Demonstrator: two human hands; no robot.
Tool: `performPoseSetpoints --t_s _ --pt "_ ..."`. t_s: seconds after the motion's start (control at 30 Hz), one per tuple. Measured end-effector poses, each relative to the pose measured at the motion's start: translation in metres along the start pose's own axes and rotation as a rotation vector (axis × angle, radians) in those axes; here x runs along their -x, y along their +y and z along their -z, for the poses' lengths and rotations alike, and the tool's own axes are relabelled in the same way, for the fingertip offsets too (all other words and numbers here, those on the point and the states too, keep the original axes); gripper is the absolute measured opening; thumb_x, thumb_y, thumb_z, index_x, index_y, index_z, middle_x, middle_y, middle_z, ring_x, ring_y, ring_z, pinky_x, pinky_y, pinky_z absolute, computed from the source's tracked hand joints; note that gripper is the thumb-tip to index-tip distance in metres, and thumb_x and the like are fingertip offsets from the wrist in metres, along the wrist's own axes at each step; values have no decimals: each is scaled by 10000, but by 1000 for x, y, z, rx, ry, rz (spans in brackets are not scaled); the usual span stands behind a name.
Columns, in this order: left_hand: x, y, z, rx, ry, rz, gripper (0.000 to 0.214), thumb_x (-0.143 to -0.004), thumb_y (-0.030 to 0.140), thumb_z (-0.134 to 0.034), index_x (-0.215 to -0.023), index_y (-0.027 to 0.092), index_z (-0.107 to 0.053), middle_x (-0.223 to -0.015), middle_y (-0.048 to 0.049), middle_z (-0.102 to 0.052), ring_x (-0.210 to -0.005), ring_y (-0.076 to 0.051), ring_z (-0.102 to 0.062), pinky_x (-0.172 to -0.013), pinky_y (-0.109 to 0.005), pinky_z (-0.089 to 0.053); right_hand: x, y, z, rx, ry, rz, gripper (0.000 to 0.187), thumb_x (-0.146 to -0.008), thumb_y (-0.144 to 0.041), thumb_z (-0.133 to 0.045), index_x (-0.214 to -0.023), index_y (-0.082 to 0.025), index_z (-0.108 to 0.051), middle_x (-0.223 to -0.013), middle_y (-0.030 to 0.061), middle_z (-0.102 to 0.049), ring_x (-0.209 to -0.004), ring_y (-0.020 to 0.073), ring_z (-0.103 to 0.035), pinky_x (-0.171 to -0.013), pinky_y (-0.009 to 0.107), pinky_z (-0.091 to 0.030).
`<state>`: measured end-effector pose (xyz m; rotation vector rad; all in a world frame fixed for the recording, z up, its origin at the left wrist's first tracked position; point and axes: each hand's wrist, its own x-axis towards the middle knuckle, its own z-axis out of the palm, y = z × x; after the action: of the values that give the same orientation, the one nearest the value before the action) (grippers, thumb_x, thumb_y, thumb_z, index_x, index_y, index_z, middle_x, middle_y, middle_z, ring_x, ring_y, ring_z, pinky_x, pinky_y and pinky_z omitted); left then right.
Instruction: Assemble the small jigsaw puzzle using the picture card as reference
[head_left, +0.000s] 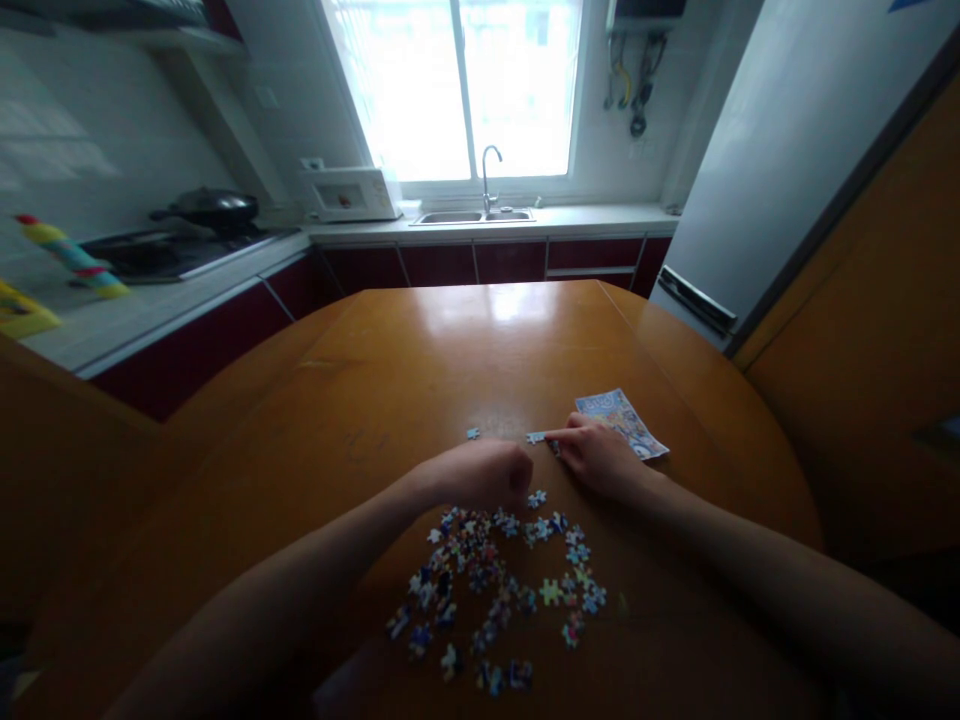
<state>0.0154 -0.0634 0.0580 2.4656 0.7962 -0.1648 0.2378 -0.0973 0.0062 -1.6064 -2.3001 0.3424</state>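
Several small jigsaw pieces [495, 580] lie scattered on the round wooden table [420, 370] just in front of me. My left hand [480, 472] rests above the pile as a closed fist; what it holds, if anything, is hidden. My right hand [596, 455] lies to its right, forefinger stretched out and touching a blue jigsaw piece [535, 437] on the table. One more loose piece [472, 433] sits a little to the left. A printed picture card [621, 420] lies just beyond my right hand.
A kitchen counter runs behind the table, with a sink and tap [486, 205] under the window, a white microwave [349, 193] and a wok on the stove [210, 210] at left. A white fridge [757, 190] stands at right beside an orange panel.
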Motion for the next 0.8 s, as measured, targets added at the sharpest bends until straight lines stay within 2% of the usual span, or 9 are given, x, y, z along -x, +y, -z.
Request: performPoseSetpoints --t_s 0.03,0.1,0.17,0.2,0.3,0.43,0.8 --pt "-4 -8 4 59 37 6 14 -757 195 -694 -756 189 -706 -703 15 -670 -598 -98 -545 -549 -207 -369 0 0 0 5 -5 -2 282 -975 -258 -494 -1080 -281 -755 -914 49 -591 -814 168 -573 -704 273 -360" --pt "-13 -25 10 138 188 41 24 -745 190 -690 -745 170 -703 -679 17 -652 -599 -91 -536 -551 -196 -367 0 0 0 21 -11 -6 278 -971 -254 -502 -1085 -283 -754 -914 48 -592 -806 167 -571 -695 275 -354" --pt "-22 -40 9 202 349 94 63 -759 212 -686 -771 154 -707 -690 4 -652 -628 -98 -549 -562 -192 -378 0 0 0 34 -12 -8 279 -965 -246 -507 -1094 -288 -751 -908 45 -591 -793 166 -569 -685 276 -348" --pt "-27 -46 7 232 376 110 83 -777 225 -678 -781 147 -709 -692 -1 -656 -621 -97 -549 -556 -191 -378 -1 0 0 39 -11 -9 280 -963 -242 -508 -1098 -291 -749 -906 43 -590 -789 165 -568 -680 275 -345" --pt "-38 -55 -4 300 426 139 85 -798 204 -661 -808 140 -717 -696 -14 -672 -621 -104 -565 -566 -198 -397 -1 1 0 48 -15 -5 280 -962 -233 -509 -1102 -294 -743 -904 42 -587 -783 162 -565 -674 271 -339" --pt "-43 -55 -17 326 463 138 94 -800 174 -647 -820 151 -736 -724 -25 -694 -662 -122 -601 -595 -211 -431 0 1 1 44 -18 7 278 -966 -227 -501 -1080 -287 -747 -904 47 -585 -786 161 -557 -684 267 -344" --pt "-45 -55 -23 177 520 117 124 -781 119 -622 -776 157 -740 -716 -17 -681 -636 -121 -565 -594 -223 -420 -1 0 0 28 -7 -11 287 -947 -214 -513 -1092 -296 -747 -912 46 -590 -785 166 -558 -672 273 -338"
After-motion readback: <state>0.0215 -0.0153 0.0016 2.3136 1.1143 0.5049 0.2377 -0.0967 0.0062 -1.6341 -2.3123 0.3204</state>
